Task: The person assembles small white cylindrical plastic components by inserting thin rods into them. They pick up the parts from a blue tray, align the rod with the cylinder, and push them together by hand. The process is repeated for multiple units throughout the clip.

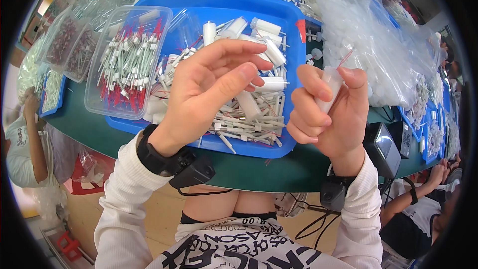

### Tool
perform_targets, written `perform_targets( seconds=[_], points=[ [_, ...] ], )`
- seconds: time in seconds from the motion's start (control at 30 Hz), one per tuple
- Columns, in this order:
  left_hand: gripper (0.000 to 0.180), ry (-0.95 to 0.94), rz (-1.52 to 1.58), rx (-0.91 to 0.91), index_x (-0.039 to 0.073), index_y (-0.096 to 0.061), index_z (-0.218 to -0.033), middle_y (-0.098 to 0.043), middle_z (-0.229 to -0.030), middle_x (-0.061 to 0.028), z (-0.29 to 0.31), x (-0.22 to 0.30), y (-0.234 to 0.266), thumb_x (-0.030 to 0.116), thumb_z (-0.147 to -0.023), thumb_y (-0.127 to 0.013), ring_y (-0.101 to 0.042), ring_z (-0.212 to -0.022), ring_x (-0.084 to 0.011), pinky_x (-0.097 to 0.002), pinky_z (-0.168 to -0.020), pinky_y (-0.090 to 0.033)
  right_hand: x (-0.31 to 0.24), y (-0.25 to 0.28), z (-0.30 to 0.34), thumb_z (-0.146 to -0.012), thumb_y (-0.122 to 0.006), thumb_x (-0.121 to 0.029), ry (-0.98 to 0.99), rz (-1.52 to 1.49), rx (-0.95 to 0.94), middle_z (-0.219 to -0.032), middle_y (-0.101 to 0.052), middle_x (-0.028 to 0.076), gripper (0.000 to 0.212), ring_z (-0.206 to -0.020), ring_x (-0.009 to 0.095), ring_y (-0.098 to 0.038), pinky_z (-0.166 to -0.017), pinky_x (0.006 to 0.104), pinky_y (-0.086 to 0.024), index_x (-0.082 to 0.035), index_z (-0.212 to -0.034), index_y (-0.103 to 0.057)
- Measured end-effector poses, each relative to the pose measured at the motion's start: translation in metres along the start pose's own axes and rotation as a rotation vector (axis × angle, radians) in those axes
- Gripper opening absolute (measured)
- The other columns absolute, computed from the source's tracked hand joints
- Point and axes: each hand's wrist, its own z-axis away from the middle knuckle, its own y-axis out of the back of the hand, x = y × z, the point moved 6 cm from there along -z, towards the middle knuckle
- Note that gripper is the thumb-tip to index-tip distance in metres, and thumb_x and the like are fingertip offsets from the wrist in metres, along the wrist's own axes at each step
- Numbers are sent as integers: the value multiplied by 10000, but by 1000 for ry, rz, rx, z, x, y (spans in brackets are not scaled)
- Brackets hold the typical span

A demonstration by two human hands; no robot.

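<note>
Head | white cylinder [332, 82] | inside curled right grip [334, 130] | tilted

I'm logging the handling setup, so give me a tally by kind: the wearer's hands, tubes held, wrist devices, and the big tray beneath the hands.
Hands: 2 (left hand, right hand)
Held tube: 1, white, in the right
Wrist devices: 2, black
Big tray: 1, blue
Total: 6

The scene is lit brightly and evenly, with only soft shadows cast. Glare is scattered by the clear plastic bag [358, 45]. The hands [201, 89] are sharply rendered; the worktop [259, 174] is bowed, the corners blacked out.
</note>
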Motion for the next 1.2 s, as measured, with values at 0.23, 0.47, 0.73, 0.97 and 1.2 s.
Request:
perform_targets(
  seconds=[0.23,0.47,0.73,0.97,1.2],
  points=[
    [378,2,-17,22,-42,-482,-1152,-606,-971,-139,1,-1,1,245,-908,-449,-581,-847,-173,-299,-746,-459,-1,-1,-2,-859,-310,-466,-12,1,97,-468,-303,-20,371,-388,94,-224,-377,249,-238,-140,-682,-326],
    [374,7,-58,-5,-44,-493,-1137,-617,-928,-130,0,-1,1,245,-904,-451,-574,-849,-159,-287,-743,-451,3,8,1,-853,-295,-451,-49,16,-12,-417,-258,-39,366,-388,99,-207,-418,250,-223,-158,-636,-322],
    [360,40,-38,3,-42,-504,-1129,-621,-918,-124,2,-2,0,230,-897,-459,-573,-864,-154,-282,-744,-447,2,1,-1,-887,-258,-500,-95,26,149,-473,-324,-27,422,-386,96,-212,-424,243,-243,-149,-669,-342],
    [346,52,-34,-11,-44,-506,-1129,-622,-925,-130,1,0,-2,195,-881,-479,-571,-864,-147,-273,-740,-443,3,-1,-1,-867,-182,-627,-63,-41,-44,-559,-348,-9,553,-451,105,-274,-438,244,-240,-133,-680,-341],
    [355,73,-43,-22,-48,-506,-1128,-622,-927,-132,2,-1,-1,202,-877,-487,-568,-862,-145,-271,-741,-439,7,-9,2,-836,-272,-442,-35,-127,-158,-534,-364,2,389,-446,110,-296,-446,245,-253,-112,-638,-331]
  ],
)
